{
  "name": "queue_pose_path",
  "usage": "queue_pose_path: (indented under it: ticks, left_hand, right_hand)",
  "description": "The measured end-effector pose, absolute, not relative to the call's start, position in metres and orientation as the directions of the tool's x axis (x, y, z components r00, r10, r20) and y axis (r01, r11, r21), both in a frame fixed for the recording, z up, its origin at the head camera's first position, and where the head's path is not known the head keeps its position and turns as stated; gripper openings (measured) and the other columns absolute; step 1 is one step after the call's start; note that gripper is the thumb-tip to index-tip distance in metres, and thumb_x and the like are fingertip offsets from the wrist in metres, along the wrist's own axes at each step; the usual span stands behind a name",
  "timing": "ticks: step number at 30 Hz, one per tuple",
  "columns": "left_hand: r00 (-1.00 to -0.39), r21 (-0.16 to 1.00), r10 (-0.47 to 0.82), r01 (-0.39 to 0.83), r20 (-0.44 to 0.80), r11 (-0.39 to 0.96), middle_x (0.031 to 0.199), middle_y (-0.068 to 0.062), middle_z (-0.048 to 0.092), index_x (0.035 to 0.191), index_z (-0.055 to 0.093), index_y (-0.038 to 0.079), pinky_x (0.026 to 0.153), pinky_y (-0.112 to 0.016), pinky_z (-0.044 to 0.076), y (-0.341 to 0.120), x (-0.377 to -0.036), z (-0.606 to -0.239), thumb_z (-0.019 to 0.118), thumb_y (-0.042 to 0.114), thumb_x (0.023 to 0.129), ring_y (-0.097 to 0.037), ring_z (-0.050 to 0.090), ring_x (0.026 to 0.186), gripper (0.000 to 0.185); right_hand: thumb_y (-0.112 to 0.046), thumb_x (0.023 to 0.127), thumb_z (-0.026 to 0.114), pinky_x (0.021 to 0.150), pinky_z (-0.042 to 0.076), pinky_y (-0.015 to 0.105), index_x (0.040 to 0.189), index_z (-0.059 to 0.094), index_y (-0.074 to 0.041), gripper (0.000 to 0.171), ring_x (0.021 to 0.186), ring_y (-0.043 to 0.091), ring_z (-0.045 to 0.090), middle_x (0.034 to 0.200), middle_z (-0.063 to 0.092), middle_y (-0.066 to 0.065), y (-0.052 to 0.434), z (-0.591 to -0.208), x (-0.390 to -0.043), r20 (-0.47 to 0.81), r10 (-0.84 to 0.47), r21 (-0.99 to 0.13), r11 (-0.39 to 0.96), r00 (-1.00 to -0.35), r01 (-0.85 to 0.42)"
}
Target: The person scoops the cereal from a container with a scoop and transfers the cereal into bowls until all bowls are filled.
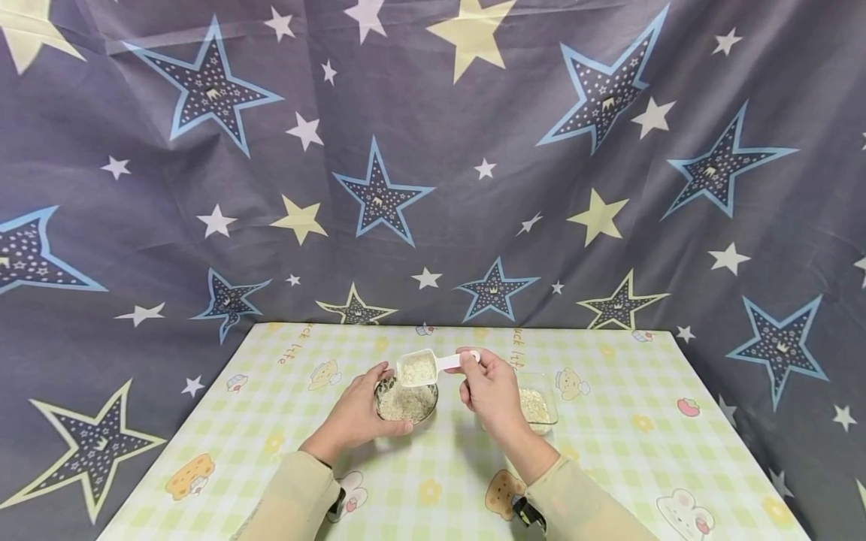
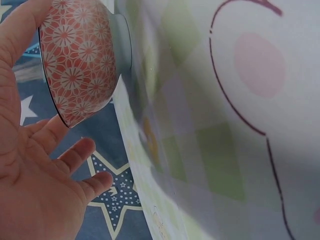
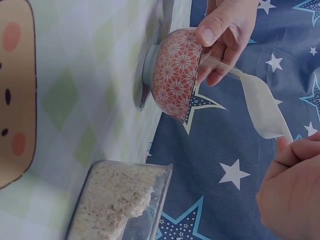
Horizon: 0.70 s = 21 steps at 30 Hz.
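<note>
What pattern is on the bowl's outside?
Red with white flower-like rosettes, on the small ceramic bowl; clearest in the left wrist view.

Table [image 1: 609,451] w/ green-check cartoon cloth. On it: patterned bowl [image 1: 406,403] of grain, standing right under the left hand's [image 1: 358,413] grip; clear tub [image 1: 537,406] of grain just beside the right hand's [image 1: 490,391] grip, partly hidden behind that hand.
</note>
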<state>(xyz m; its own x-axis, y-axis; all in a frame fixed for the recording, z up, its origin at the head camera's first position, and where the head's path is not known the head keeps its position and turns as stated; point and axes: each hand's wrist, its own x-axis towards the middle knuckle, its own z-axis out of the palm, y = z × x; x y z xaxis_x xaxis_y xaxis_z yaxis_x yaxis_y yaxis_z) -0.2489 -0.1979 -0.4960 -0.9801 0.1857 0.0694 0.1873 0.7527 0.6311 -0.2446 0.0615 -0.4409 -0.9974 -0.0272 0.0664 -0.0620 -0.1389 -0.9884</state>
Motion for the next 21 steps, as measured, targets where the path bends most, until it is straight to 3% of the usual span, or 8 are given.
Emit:
queue_pose_path:
  ticks: [21]
  left_hand:
    - [-0.982, 0.631, 0.177, 0.175, 0.06, 0.756, 0.163, -0.004, 0.054, 0.167, 0.031, 0.006, 0.128, -0.061, 0.037, -0.1974, -0.2481, -0.4969, 0.098, 0.055, 0.069, -0.037, 0.043, 0.154, 0.129]
  right_hand:
    - [-0.017, 0.109, 0.062, 0.037, 0.032, 0.017, 0.123, 0.071, 0.002, 0.025, 0.045, 0.006, 0.051, 0.101, 0.08, 0.023, 0.0601, -0.4356, -0.2432, 0.197, 0.006, -0.976, -0.089, -0.98, -0.197]
